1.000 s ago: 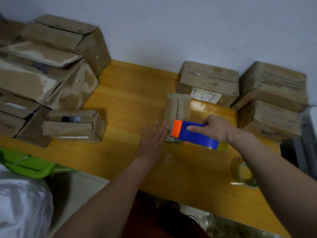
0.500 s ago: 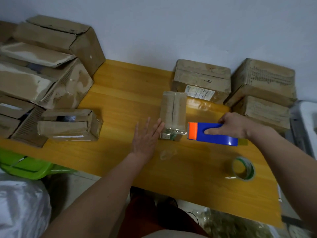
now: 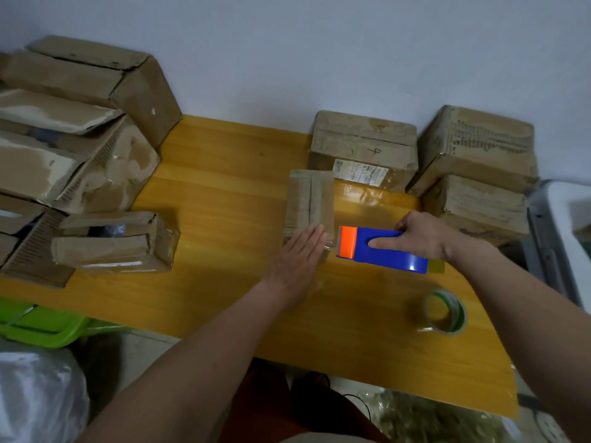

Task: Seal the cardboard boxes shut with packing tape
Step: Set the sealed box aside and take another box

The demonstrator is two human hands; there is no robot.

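Flat hand on a small cardboard box, tape dispenser held beside it on a yellow wooden desk.

The desk (image 3: 224, 174) runs along a pale wall; taking the small cardboard box (image 3: 308, 199) near its middle as the landmark, a heap of open cardboard boxes (image 3: 80, 129) lies well to its left, with one loose-flapped box (image 3: 118, 243) nearest. Behind it sits a sealed box marked 4 (image 3: 364, 148), and to that box's right two stacked boxes (image 3: 476, 174). The left hand (image 3: 299, 260) rests on the small box's near end, fingers straight and together. The right hand (image 3: 422, 236) grips a blue and orange tape dispenser (image 3: 377, 251) just right of the box, fingers wrapped over its top, thumb along its side. A roll of tape (image 3: 446, 311) lies on the desk, nearer the viewer and to the right.
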